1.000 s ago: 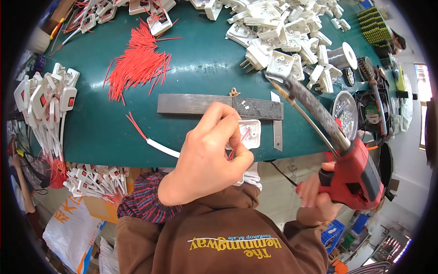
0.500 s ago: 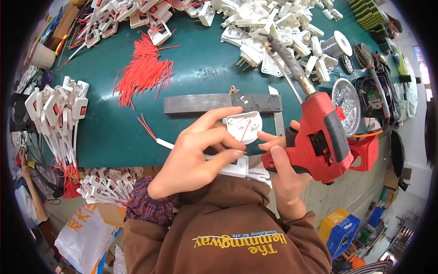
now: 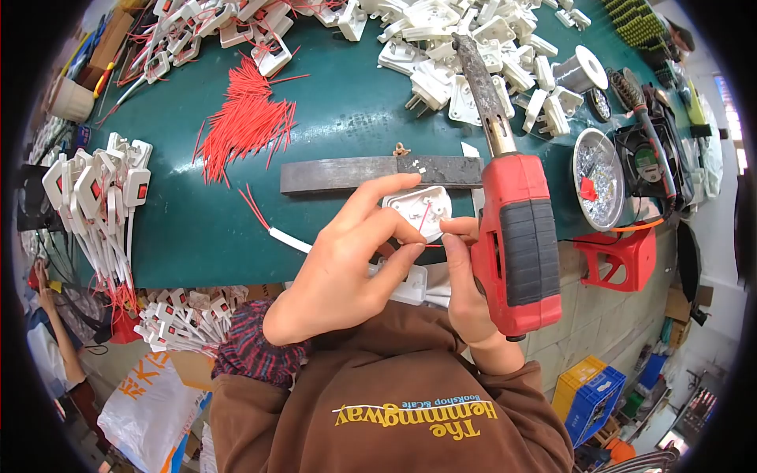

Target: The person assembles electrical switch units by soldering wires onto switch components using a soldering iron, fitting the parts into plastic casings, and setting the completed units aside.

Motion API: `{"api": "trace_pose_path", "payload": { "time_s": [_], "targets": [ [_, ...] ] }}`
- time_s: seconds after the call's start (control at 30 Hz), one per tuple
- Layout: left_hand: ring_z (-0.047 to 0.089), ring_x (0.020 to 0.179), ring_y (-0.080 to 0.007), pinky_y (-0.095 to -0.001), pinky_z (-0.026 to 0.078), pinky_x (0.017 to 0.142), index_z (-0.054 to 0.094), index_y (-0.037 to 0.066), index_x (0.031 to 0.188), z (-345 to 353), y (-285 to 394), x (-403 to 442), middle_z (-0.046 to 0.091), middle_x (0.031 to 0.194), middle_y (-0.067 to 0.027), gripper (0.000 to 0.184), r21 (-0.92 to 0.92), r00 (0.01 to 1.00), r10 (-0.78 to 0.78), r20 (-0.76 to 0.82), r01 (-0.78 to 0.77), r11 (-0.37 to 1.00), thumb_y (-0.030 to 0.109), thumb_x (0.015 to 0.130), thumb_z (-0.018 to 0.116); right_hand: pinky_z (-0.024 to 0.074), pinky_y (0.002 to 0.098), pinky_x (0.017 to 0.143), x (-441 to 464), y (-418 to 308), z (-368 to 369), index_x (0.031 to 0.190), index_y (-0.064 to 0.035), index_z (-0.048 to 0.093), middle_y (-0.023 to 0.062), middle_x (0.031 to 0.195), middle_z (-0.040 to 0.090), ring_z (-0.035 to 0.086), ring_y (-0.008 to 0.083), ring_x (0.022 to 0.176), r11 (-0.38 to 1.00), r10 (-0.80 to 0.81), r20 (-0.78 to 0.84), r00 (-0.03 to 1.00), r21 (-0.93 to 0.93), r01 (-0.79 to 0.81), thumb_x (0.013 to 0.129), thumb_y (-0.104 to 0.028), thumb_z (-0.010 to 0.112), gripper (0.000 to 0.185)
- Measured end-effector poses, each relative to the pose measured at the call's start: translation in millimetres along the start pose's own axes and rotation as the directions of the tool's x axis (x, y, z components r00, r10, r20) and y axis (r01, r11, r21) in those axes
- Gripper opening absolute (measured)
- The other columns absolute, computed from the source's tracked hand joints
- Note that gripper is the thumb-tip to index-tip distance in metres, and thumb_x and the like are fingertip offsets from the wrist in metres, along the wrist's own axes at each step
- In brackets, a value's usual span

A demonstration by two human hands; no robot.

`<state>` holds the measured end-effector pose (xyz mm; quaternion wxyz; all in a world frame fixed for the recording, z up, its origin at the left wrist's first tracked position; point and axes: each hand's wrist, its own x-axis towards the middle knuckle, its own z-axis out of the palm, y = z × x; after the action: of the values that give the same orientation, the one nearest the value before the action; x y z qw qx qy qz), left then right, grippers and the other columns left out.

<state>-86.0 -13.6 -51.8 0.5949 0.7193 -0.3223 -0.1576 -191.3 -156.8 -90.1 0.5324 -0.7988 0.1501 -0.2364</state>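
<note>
A short red wire [image 3: 426, 216] stands out of the white plug housing [image 3: 415, 206], which lies open in front of the dark metal bar [image 3: 339, 174]. My left hand [image 3: 347, 256] pinches a red wire end just below the housing. In my right hand [image 3: 471, 296] is the red soldering gun [image 3: 518, 236], its dark barrel pointing away over the table, while thumb and forefinger meet at the right end of that red wire. A white cable [image 3: 289, 240] with red leads runs under my left hand to a second white casing [image 3: 412, 285].
Loose red wires [image 3: 246, 122] form a pile behind the bar. White housings [image 3: 449, 39] are heaped at the back. Switch cables [image 3: 98, 197] lie at the left. A solder spool [image 3: 581, 72], a metal bowl [image 3: 599, 180] and a red stand [image 3: 619, 258] are at the right.
My right hand has come in from the right with the soldering gun, whose barrel has turned more upright. My right fingertips have closed near my left ones at the red wire.
</note>
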Motion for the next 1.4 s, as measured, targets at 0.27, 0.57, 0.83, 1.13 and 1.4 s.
{"api": "trace_pose_path", "payload": {
  "time_s": [0.27, 0.57, 0.83, 1.13, 1.4],
  "targets": [
    [0.064, 0.063, -0.0227, -0.0328, 0.051, 0.054, 0.055, -0.002, 0.080, 8, 6, 9, 0.057, 0.100, -0.0132, 0.010, 0.255, 0.997, -0.032, -0.065, 0.048, 0.966, 0.001, 0.077, 0.065, 0.0499, 0.0274, 0.068, 15, -28, 7, 0.125, 0.0055, 0.042, 0.0132, 0.089, 0.064, 0.063, 0.0187, 0.079, 0.966, 0.018, -0.020, 1.000, 0.257, -0.012, 0.092, -0.003, 0.055, 0.037],
    [0.054, 0.058, -0.0113, -0.0246, 0.045, 0.050, 0.056, -0.003, 0.077, 8, 1, 15, 0.058, 0.095, -0.0090, 0.011, 0.262, 0.997, -0.016, -0.072, 0.035, 0.964, -0.004, 0.072, 0.065, 0.0507, 0.0331, 0.056, -18, -13, -94, 0.133, 0.0016, 0.034, 0.0051, 0.061, 0.054, 0.057, 0.0192, 0.054, 0.887, -0.113, 0.218, 0.969, 0.462, -0.001, 0.082, -0.056, 0.057, 0.080],
    [0.055, 0.058, -0.0098, -0.0232, 0.045, 0.049, 0.057, -0.003, 0.077, 5, -1, 14, 0.058, 0.096, -0.0088, 0.009, 0.195, 0.997, -0.048, -0.054, 0.058, 0.979, -0.006, 0.072, 0.065, 0.0424, 0.0285, 0.047, -49, -30, -133, 0.119, 0.0007, 0.043, -0.0034, 0.049, 0.045, 0.047, 0.0127, 0.041, 0.875, 0.046, 0.432, 0.901, 0.418, -0.246, 0.073, -0.072, 0.057, 0.087],
    [0.058, 0.056, -0.0190, -0.0305, 0.047, 0.050, 0.057, -0.001, 0.077, 5, -6, 13, 0.056, 0.093, -0.0103, 0.009, 0.171, 0.998, -0.005, -0.067, 0.017, 0.985, -0.003, 0.072, 0.064, 0.0408, 0.0279, 0.046, -50, -35, -137, 0.111, 0.0013, 0.051, -0.0021, 0.052, 0.047, 0.046, 0.0121, 0.041, 0.873, 0.157, 0.449, 0.880, 0.353, -0.336, 0.073, -0.071, 0.059, 0.082],
    [0.058, 0.056, -0.0136, -0.0270, 0.047, 0.049, 0.056, -0.001, 0.076, 9, -5, 12, 0.058, 0.096, -0.0095, 0.012, 0.226, 0.996, -0.004, -0.091, 0.024, 0.974, -0.005, 0.069, 0.066, 0.0455, 0.0273, 0.050, -43, -71, -139, 0.097, 0.0015, 0.055, 0.0037, 0.060, 0.057, 0.055, 0.0135, 0.051, 0.883, 0.341, 0.351, 0.872, 0.199, -0.425, 0.069, -0.055, 0.076, 0.066]
  ]
}}
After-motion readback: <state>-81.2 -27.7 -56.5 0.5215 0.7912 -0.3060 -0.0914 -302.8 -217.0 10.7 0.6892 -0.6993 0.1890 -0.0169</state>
